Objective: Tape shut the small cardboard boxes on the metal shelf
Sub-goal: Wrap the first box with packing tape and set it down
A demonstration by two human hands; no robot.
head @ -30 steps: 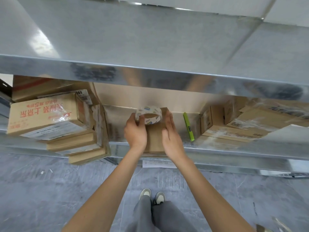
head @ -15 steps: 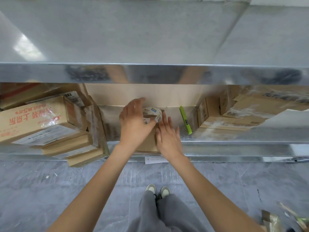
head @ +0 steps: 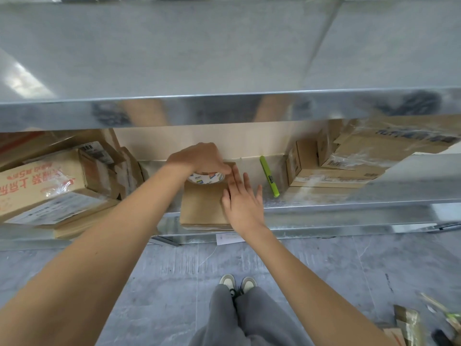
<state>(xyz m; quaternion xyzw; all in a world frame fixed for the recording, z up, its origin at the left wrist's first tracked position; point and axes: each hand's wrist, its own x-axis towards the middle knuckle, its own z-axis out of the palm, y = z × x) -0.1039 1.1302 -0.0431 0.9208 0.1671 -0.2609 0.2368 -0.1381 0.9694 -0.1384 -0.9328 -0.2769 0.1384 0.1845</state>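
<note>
A small brown cardboard box (head: 200, 206) lies flat on the lower metal shelf (head: 324, 218), reaching its front edge. A roll of clear tape (head: 205, 177) with printed core rests on the box's far end. My left hand (head: 199, 157) curls over the roll from above and grips it. My right hand (head: 240, 203) lies with straight fingers on the box's right side, fingertips touching the roll's right edge.
Larger boxes (head: 50, 186) lean in a stack at the left. More taped boxes (head: 331, 168) sit at the right. A green utility knife (head: 269, 176) lies on the shelf right of the small box. The upper shelf (head: 224, 108) overhangs. Scraps (head: 411, 323) lie on the floor.
My left hand has moved from the roll's left side to over its top. My right hand slid forward along the box's right side toward the roll.
</note>
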